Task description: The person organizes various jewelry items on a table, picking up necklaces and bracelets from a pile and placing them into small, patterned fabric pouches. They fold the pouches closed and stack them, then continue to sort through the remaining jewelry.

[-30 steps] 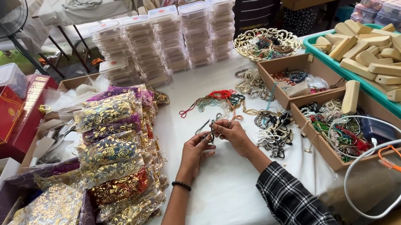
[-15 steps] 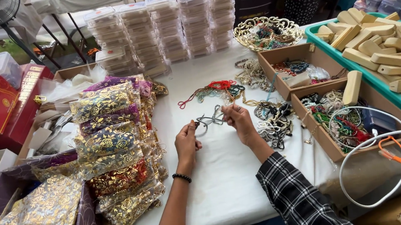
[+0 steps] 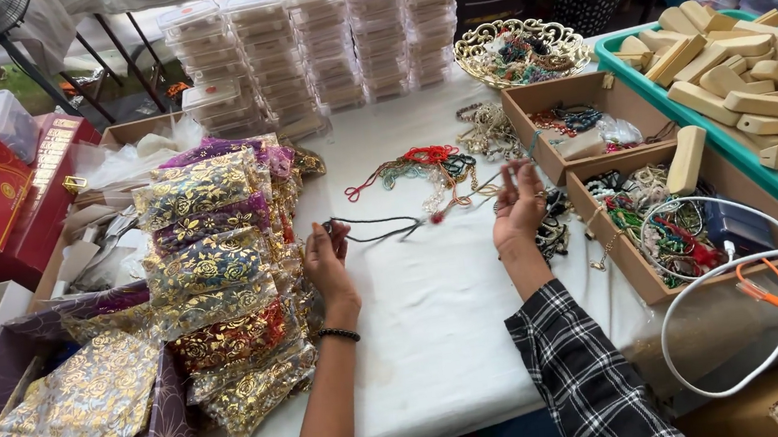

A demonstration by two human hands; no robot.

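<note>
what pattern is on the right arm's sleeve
Black and white plaid on the sleeve, seen best in the head view.

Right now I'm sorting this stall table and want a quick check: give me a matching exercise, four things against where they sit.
Things:
1. dark cord
2. gold openwork bowl
3. wooden blocks
4. brocade pouches

Places:
a. in the green tub at far right
b. held in the left hand
c. stacked beside the left hand
d. at the table's far edge, by the clear box stacks

Pairs: 1-b, 2-d, 3-a, 4-c
</note>
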